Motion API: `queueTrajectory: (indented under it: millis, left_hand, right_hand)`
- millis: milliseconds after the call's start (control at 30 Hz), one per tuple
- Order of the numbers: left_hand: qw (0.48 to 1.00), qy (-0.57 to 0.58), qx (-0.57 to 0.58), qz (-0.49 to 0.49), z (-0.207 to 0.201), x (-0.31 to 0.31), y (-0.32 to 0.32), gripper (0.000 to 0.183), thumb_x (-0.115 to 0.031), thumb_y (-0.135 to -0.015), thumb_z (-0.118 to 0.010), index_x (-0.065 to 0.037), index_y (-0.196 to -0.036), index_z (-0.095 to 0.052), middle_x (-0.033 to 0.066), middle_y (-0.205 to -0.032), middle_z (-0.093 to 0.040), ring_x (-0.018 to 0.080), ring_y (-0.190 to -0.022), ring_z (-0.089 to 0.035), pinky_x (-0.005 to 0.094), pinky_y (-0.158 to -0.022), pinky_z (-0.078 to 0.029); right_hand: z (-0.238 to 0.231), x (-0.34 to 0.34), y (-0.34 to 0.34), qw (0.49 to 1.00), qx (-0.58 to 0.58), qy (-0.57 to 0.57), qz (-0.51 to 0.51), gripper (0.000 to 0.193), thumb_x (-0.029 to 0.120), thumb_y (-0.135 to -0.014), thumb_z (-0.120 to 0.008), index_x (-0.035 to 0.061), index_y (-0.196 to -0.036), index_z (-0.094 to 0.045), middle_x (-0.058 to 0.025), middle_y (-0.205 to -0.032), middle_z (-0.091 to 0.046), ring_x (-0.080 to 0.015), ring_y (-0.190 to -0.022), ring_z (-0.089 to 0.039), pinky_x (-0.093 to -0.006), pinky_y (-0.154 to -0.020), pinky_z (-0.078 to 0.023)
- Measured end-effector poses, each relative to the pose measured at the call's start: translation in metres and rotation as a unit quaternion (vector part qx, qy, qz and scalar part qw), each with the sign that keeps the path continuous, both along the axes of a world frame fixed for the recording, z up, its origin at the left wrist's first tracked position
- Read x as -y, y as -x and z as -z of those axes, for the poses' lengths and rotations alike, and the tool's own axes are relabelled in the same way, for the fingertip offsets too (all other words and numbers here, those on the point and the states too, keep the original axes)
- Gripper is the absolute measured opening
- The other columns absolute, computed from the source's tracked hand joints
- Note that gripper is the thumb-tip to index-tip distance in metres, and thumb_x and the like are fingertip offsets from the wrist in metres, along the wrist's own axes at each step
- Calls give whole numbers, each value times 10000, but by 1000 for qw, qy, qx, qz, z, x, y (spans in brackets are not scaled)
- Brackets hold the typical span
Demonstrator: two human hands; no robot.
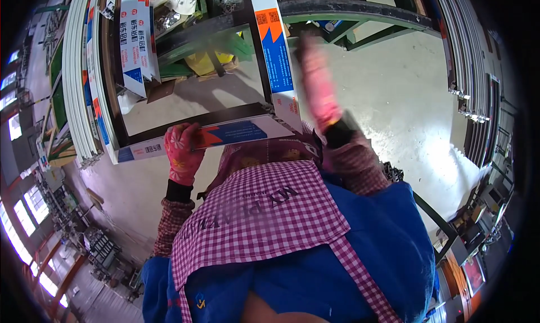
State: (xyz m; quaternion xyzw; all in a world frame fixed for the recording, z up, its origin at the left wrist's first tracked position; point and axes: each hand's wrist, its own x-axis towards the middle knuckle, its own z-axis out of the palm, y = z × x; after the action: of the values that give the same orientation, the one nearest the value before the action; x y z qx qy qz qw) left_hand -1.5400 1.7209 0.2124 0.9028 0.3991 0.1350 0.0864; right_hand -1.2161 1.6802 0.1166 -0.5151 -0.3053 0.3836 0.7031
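A checked apron [261, 216] lies nearest; just beyond, at left, the gloved left hand [184, 148] grips the near rail of a rectangular frame [236, 133]. The right hand [319, 78], at right, is too blurred to read; stiff, probably slick, the frame should handle best by opposite rails.

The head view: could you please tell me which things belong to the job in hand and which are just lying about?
Part of the job, it seems:
frame with printed covering
left hand, at its near rail
right hand, blurred, beside it

Apparently just lying about:
stacked white lengths, left
stacked grey lengths, right
yellow material
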Motion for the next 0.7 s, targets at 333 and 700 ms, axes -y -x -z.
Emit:
queueTrajectory:
  millis: [333,700]
  left_hand:
    - [1000,-3,23,-1,-3,-2,-1,394,-87,-610,-733,-106,-989,-627,88,-928,-605,316,-892,-584,434,-753,-468]
    - [997,12,76,5,-8,5,7,419,-196,-629,-739,-103,-1021,-623,83,-973,-605,307,-930,-573,437,-778,-453]
  right_hand:
    - [-61,-3,39,963,-194,151,-115,771,395,-896,-597,147,-1502,-191,-33,-1314,-464,-151,-1122,-476,-276,-898,-401]
    - [-39,0,50,988,-94,-15,-118,631,282,-963,-525,14,-1464,-250,-27,-1256,-495,-89,-1083,-476,-245,-927,-398]
